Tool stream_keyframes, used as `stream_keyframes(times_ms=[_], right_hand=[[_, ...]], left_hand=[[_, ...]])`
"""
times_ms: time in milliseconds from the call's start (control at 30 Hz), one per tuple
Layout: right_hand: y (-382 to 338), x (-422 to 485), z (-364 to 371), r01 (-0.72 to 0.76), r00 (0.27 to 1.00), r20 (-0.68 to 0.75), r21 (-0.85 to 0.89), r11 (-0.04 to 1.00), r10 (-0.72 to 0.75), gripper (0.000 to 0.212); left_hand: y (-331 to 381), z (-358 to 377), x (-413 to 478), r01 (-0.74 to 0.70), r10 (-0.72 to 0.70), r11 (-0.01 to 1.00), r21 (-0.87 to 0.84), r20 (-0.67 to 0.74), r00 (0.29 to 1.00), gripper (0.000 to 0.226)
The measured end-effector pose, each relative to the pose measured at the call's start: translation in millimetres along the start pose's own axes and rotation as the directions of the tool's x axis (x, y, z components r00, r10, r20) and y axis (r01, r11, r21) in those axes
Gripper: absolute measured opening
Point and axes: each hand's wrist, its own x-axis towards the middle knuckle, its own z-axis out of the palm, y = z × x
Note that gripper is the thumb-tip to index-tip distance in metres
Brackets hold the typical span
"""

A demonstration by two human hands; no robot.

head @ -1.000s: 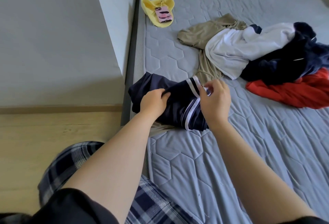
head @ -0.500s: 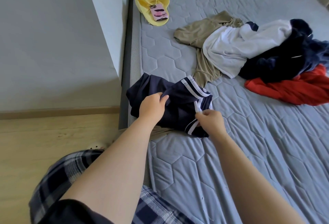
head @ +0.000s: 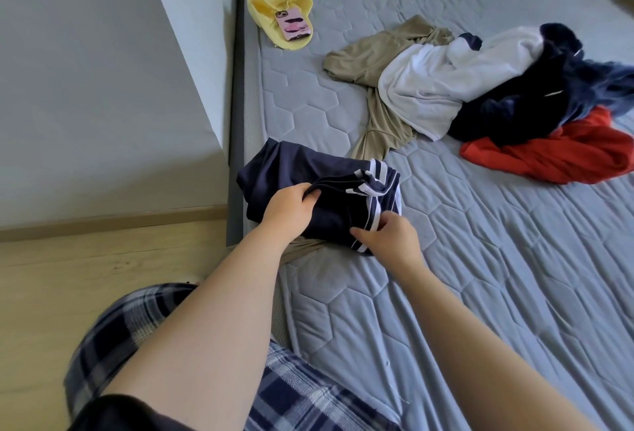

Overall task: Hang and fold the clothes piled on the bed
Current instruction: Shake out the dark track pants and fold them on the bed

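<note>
Both hands, left and right, pinch folds of navy shorts at the bed's left edge; open mattress lies right.

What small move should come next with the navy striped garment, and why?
Probably draw the striped edge inward and lay it flat. The navy garment is bunched, not squared: the left hand grips a fold on top, the right hand pinches the near corner, and the stripes lie crooked.
</note>
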Motion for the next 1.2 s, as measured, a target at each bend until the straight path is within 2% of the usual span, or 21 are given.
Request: stream_keyframes(times_ms=[100,200,300,400,500,567,633,733,800,833,900,1000,1100,1167,1200], right_hand=[[4,-14,5,0.005,1.0,-0.007,-0.259,0.966,-0.007,0.04],[6,-17,9,0.049,0.999,0.008,-0.329,0.943,-0.049,0.039],[12,-21,14,0.056,0.997,-0.033,-0.178,0.983,-0.063,0.029],[18,-27,19,0.074,0.99,-0.113,-0.062,0.995,-0.081,0.023],[22,-25,18,0.12,0.983,-0.138,-0.042,0.992,-0.125,0.024],[24,-20,13,0.106,0.986,-0.134,0.033,0.994,-0.101,0.018],[28,-15,6,0.028,0.996,-0.085,0.245,0.969,-0.007,0.016],[35,-7,-10,-0.12,0.99,0.13,0.571,0.812,0.055,0.027],[39,-2,-19,-0.183,0.974,0.223,0.658,0.73,0.043,0.026],[39,1,-23,-0.19,0.971,0.237,0.662,0.725,0.038,0.026],[36,5,-32,-0.136,0.974,0.227,0.596,0.791,-0.004,0.027],[26,10,-49,0.123,0.967,0.179,0.3,0.946,-0.182,0.029],[17,18,-60,0.314,0.946,0.083,0.015,0.949,-0.314,0.035],[19,19,-56,0.317,0.948,0.005,-0.132,0.939,-0.319,0.038],[22,18,-50,0.297,0.953,0.014,-0.209,0.932,-0.301,0.033]], left_hand=[[2,2,-7,-0.054,0.054,0.998,0.008,0.006,0.999,0.029],[4,9,-17,-0.227,0.226,0.968,0.104,0.026,0.974,0.042],[5,13,-22,-0.282,0.283,0.951,0.128,0.012,0.959,0.041],[3,12,-22,-0.211,0.208,0.971,0.111,0.042,0.977,0.041],[0,10,-21,-0.13,0.125,0.989,0.072,0.069,0.99,0.041],[0,10,-21,-0.093,0.092,0.996,0.012,0.056,0.994,0.038],[0,11,-21,-0.054,0.055,0.998,-0.03,0.039,0.998,0.035],[0,12,-20,-0.006,0.008,0.998,-0.063,0.039,0.999,0.03],[0,11,-18,0.023,-0.019,0.995,-0.101,0.04,0.999,0.027],[0,11,-18,0.033,-0.029,0.992,-0.118,0.04,0.999,0.027],[0,10,-19,0.045,-0.041,0.988,-0.147,0.034,0.999,0.026],[-3,7,-19,0.064,-0.058,0.982,-0.18,0.036,0.998,0.028],[-3,4,-17,0.089,-0.082,0.971,-0.222,0.041,0.996,0.028],[-4,6,-17,0.091,-0.081,0.971,-0.222,0.053,0.995,0.027],[-5,8,-17,0.084,-0.073,0.976,-0.201,0.06,0.996,0.027]])
